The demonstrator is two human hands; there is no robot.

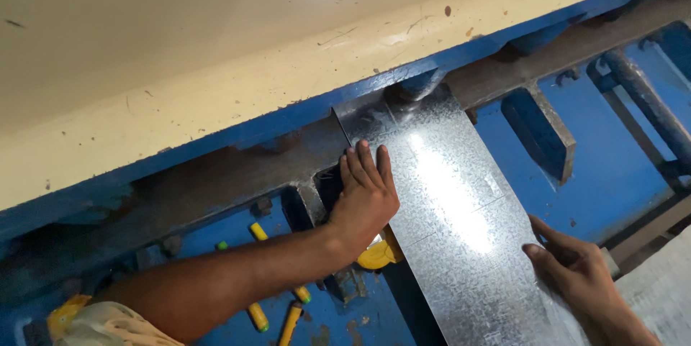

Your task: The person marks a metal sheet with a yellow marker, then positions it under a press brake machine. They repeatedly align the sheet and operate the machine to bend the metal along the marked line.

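Head view: my left hand (363, 198), fingers flat and extended, presses the 9 o'clock edge of the sheet (453, 224) lying under the guard (216, 87); right hand (576, 267), open, touches its 4 o'clock edge.

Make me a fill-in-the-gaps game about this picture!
1. Both hands rest on a shiny metal ____.
2. The left hand presses the sheet's ____ edge.
3. The machine's frame is painted ____.
4. The small markers lying below the left arm are ____ with green tips.

Missing words: sheet; left; blue; yellow
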